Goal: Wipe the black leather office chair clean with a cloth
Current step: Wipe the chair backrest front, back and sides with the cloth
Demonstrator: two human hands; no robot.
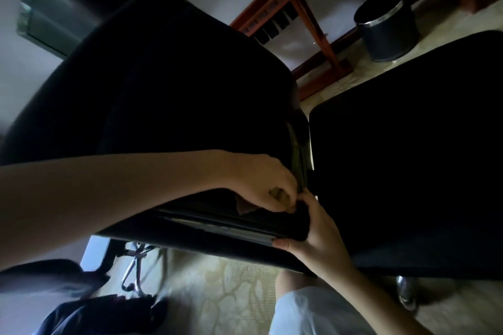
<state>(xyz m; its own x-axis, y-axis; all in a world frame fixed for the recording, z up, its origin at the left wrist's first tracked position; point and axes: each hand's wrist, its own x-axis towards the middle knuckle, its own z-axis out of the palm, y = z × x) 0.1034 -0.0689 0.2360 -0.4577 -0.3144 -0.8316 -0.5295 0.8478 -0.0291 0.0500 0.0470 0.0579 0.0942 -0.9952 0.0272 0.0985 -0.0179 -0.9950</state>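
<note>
**Desk:** Where is the chair?

**Photographer:** The black leather office chair [168,84] fills the left and middle of a dim room; a broad black padded surface [408,144] lies just to its right, and whether that is the same chair's seat cannot be told; patterned carpet [231,294] runs beneath.

**Desk:** And the hands?

**Photographer:** The left hand [261,185] reaches in from the left, fingers curled round a small olive-brown cloth [279,195] at the chair's near right corner; the right hand [315,228] rises from the near right and clasps the chair's near edge, thumb underneath; the two hands touch.

**Desk:** Anything around them?

**Photographer:** A round black bin [386,24] with a metal rim stands far right on the carpet; a reddish wooden rack [299,8] stands against the wall to its left; chrome legs [133,272] show under the chair, near left.
</note>
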